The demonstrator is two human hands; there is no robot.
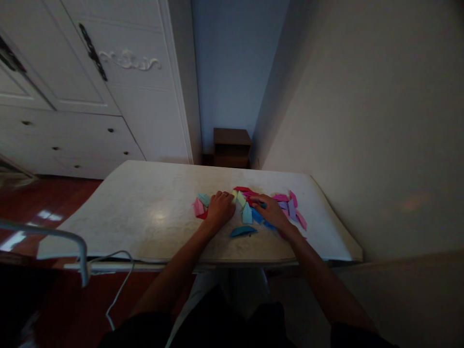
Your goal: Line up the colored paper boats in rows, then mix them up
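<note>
Folded colored paper pieces lie about both hands on a white table. My left hand (221, 210) is closed, its fingers curled down beside a pale yellow paper piece (241, 198); what they hold, if anything, is hidden. My right hand (271, 211) is closed too, with a blue folded paper piece (262, 205) showing at its fingertips. Between the hands is a light blue paper piece (247, 214), and darker blue pieces (257, 215) are by the right hand. Nearer the front lies a teal folded piece (243, 231). Red paper (241, 189) sits behind.
Pink paper pieces (198, 207) lie left of the left hand, and purple ones (292, 209) right of the right hand. The white table (145, 212) stands by a wall (362, 121). A white cabinet (145, 106) and a brown nightstand (232, 137) are beyond. A cable (125, 285) hangs at front left.
</note>
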